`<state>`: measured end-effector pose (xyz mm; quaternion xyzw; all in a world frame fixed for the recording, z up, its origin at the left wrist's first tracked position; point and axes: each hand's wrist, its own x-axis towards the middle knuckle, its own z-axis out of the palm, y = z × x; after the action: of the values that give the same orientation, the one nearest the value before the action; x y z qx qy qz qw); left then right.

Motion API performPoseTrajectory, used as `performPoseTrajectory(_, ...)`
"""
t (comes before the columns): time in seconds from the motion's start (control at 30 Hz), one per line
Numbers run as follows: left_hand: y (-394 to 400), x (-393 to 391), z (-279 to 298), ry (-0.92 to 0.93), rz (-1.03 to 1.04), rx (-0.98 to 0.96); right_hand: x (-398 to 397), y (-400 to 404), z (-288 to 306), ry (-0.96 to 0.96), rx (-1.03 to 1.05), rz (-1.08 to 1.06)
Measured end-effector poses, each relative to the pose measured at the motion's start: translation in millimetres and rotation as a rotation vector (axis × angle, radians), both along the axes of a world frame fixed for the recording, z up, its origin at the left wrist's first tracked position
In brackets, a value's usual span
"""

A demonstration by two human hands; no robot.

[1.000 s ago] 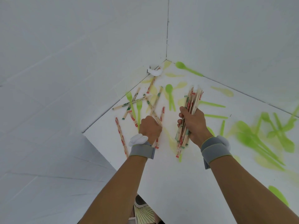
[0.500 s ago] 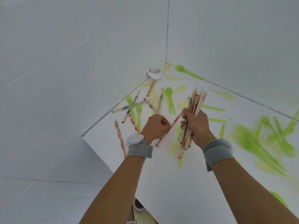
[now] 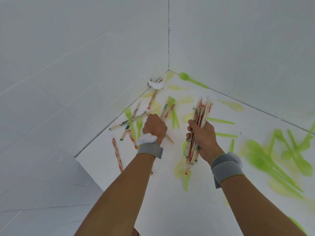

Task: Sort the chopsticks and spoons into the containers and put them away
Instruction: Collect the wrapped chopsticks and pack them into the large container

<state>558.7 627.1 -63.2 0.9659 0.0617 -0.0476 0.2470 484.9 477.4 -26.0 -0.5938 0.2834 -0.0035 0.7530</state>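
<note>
Left hand (image 3: 154, 127) dropped onto loose chopsticks (image 3: 167, 109), grip unclear; right hand (image 3: 203, 137) clasps bundle (image 3: 196, 133).

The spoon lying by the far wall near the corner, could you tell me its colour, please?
Bright green, in the head view: the spoon.

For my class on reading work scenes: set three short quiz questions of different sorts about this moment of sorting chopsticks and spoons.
1. True or false: the right hand grips a bundle of chopsticks.
2. Which colour are the spoons on the white table? A red, B green, C blue.
3. Fill in: the left hand reaches down among the loose chopsticks near the ____ of the walls.

Key: 1 true; 2 B; 3 corner.
</note>
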Motion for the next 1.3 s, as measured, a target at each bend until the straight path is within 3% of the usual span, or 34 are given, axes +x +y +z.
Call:
performPoseTrajectory(0.3, -9, 11, -2, -0.069, 0.034, -0.035, 14, -4, -6, 0.007, 0.017, 0.004)
performPoseTrajectory(0.47, -11, 13, -3, 0.005, 0.046, -0.011, 16, -5, -7, 0.016, 0.027, -0.004)
performPoseTrajectory(0.63, -12, 9, 4, 0.055, 0.146, -0.131, 15, -4, -6, 0.013, 0.028, -0.004)
performPoseTrajectory(0.93, -3, -9, 21, -0.039, 0.178, -0.273, 12, -2, 0, 0.012, 0.035, 0.012)
performPoseTrajectory(1.13, -7, -30, 34, -0.141, 0.023, -0.503, 8, 2, 1, 0.017, 0.019, 0.026)
performPoseTrajectory(1.3, -16, -48, 41, -0.095, -0.087, -0.633, 7, 3, -3, 0.014, 0.043, 0.008)
